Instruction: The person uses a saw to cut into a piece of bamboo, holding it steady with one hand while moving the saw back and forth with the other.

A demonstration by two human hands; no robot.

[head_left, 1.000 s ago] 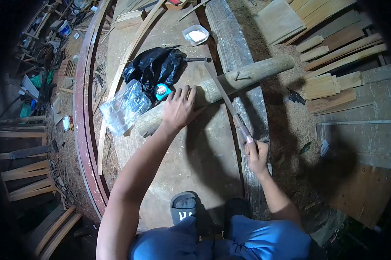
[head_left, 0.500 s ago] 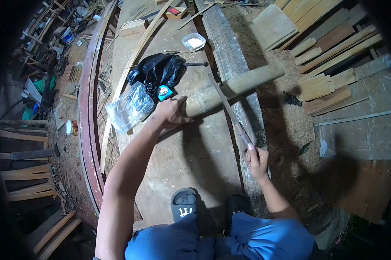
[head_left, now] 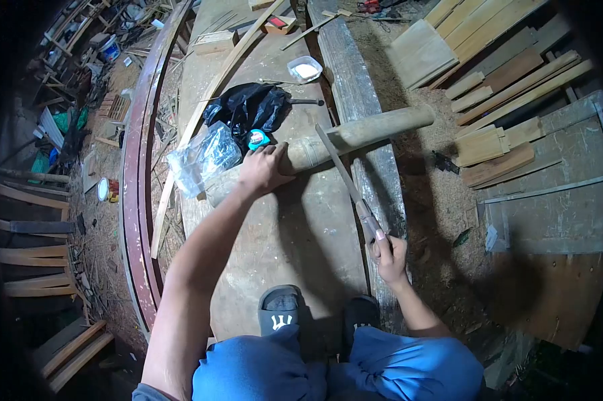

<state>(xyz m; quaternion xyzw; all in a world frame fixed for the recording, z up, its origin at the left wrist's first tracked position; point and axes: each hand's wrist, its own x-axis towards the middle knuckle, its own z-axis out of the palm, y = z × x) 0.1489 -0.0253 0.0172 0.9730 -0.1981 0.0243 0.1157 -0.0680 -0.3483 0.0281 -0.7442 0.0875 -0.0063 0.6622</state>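
A thick bamboo pole (head_left: 375,128) lies slantwise across the wooden boards, its right end jutting past the weathered plank. My left hand (head_left: 264,170) is wrapped over the pole near its left part, pressing it down. In my right hand (head_left: 389,256) is the handle of a long saw (head_left: 341,167), whose blade reaches up and left across the pole, right of a node ring. Just above my left hand sits a turquoise tape measure (head_left: 258,139), beside a clear plastic bag (head_left: 211,157) and a black plastic bag (head_left: 248,107).
A small white container (head_left: 305,69) and a metal tool (head_left: 306,102) lie farther up the board (head_left: 281,254). A long thin wood strip (head_left: 208,100) runs at the left, near a dark red beam (head_left: 133,180). Stacked planks (head_left: 425,53) stand at the right.
My right hand has moved slightly down and left with the saw, and the blade has slid along with it. The pole's left part now shows more below the clear bag.
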